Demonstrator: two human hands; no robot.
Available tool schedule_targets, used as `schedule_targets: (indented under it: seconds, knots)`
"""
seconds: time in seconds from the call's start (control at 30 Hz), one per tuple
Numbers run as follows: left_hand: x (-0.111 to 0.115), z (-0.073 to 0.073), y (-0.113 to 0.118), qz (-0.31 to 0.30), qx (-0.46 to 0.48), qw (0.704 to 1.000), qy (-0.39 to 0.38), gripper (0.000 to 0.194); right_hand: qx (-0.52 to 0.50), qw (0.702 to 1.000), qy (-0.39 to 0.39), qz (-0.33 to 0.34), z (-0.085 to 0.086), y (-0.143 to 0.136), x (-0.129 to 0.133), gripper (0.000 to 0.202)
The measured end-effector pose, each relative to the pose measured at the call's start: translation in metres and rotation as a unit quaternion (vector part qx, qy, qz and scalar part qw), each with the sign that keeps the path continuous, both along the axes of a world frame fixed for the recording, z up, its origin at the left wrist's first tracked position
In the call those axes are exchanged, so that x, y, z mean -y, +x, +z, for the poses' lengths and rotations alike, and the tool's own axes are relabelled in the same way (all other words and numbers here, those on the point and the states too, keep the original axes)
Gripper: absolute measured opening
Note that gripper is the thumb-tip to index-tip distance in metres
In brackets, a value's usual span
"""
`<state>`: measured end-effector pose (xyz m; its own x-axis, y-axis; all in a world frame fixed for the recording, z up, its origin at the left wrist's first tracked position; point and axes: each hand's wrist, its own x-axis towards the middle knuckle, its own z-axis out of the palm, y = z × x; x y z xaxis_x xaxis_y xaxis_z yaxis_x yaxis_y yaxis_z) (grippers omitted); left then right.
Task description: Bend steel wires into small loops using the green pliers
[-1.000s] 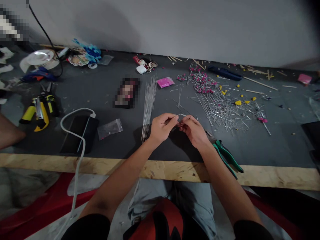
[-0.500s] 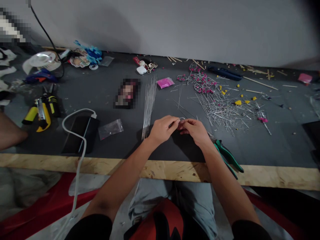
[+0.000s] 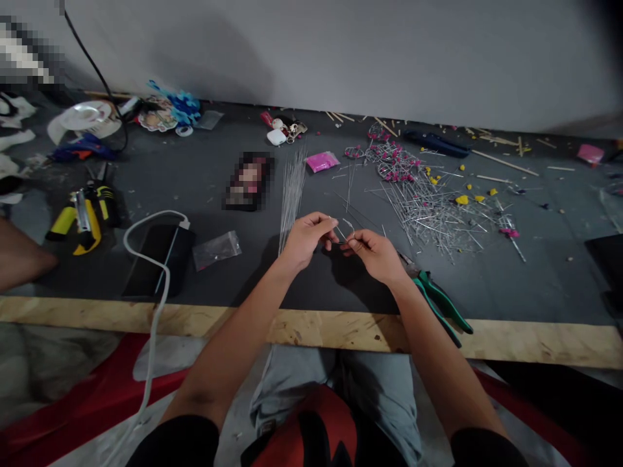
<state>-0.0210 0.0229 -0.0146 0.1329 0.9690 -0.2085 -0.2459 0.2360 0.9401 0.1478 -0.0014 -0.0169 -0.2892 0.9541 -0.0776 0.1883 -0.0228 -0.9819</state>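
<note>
A thin silvery wire (image 3: 349, 224), bent into a curve, spans the small gap between my hands above the dark tabletop. My left hand (image 3: 311, 237) pinches one part of it between thumb and fingers. The other side is pinched by my right hand (image 3: 366, 249). Just behind my left hand lies a bundle of straight wires (image 3: 293, 188). Green-handled pliers (image 3: 442, 303) rest by my right wrist, their handles over the table's wooden edge. To the right is a heap of loose wire pieces (image 3: 428, 214), with pink-beaded wire shapes (image 3: 392, 155) behind it.
A pink packet (image 3: 322, 161) and a phone (image 3: 249, 181) lie behind my hands. On the left are a clear bag (image 3: 217, 250), a black power bank (image 3: 160, 259) with a white cable, and yellow-black tools (image 3: 87, 214). Another person's arm (image 3: 24, 254) reaches in at far left.
My hands have moved slightly apart, the left one going left and a little away from me. The curved wire now shows between them.
</note>
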Motion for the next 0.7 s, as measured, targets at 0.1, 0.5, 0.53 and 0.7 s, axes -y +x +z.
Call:
schedule_targets:
  seconds: [0.1,0.5,0.53,0.7]
  knots:
    - [0.0,0.0012,0.0004,0.003,0.044,0.998,-0.036,0.017,-0.03,0.999,0.0,-0.022,-0.0016,-0.0017,0.0014,0.015]
    - [0.0011,0.0017,-0.0001,0.0,0.082,0.993,-0.08,0.012,-0.166,0.98,-0.111,-0.021,0.0061,0.0004,0.0009,0.018]
    - [0.001,0.001,-0.0003,-0.002,0.088,0.992,-0.087,0.013,-0.164,0.98,-0.108,-0.021,0.0059,0.0006,0.0008,0.017]
    - [0.0,-0.0005,0.0009,-0.008,0.107,0.985,-0.131,0.013,-0.162,0.983,-0.087,-0.018,0.0051,-0.0019,0.001,0.019]
